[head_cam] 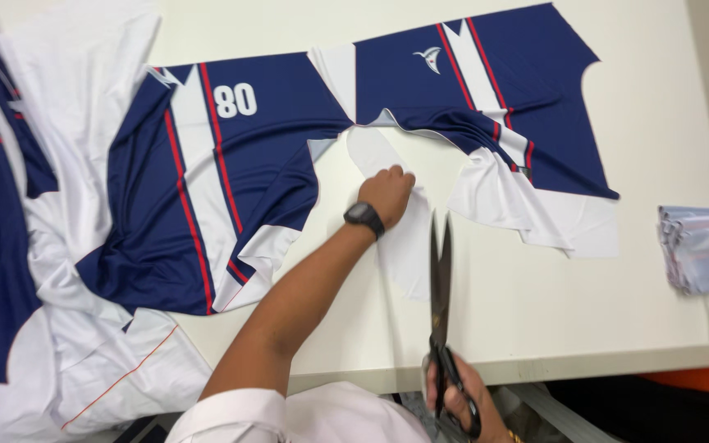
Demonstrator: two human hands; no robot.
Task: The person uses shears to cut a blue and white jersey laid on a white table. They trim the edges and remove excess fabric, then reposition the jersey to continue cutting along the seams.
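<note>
Head view: left hand (386, 191) pins white fabric (404, 238) flat, fingers together, right hand (459, 395) grips scissors (440, 279), blades barely apart; loose cloth could bunch, skewing the cut.

Your left hand (387, 190) presses a white fabric strip (404, 238) flat on the table (650, 123); your right hand (461, 398) holds black scissors (440, 279), blades slightly parted, beside the strip.

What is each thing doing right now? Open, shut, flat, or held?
scissors: held, blades almost shut, tips up.
right hand: gripping the scissors' handles.
left hand: pressing flat on the white fabric strip.
navy printed fabric: spread on the table, partly cut, edges curling.
folded fabric stack: lying at the table's right edge.
</note>
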